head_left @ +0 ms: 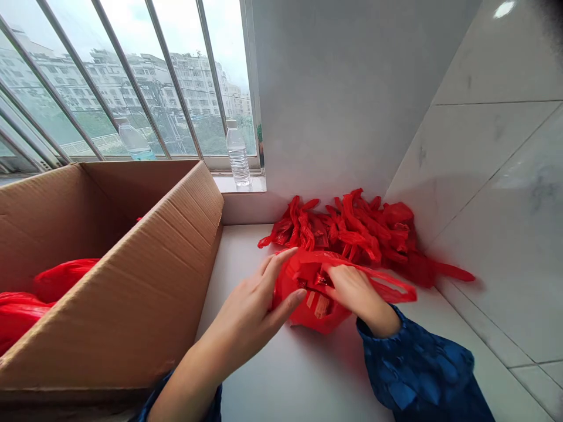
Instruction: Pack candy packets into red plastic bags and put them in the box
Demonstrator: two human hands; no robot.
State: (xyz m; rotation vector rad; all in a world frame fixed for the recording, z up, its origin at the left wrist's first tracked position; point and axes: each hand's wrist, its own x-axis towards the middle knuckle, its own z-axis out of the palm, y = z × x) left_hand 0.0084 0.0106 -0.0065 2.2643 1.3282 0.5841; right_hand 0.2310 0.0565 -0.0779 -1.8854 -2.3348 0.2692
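Person's left hand (259, 299) with thumb and fingers spread at the side of an opened red bag (323, 326) on a white surface (272, 381), right hand (354, 288) inside it, grip hidden, bunched red bags (360, 231) behind.

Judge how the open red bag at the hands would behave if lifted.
The red bag would probably sag and fold, since its film looks thin and creased. The reddish-brown items inside would likely weigh its bottom down. Lifting only the handle, which juts off to the right, might tip it.
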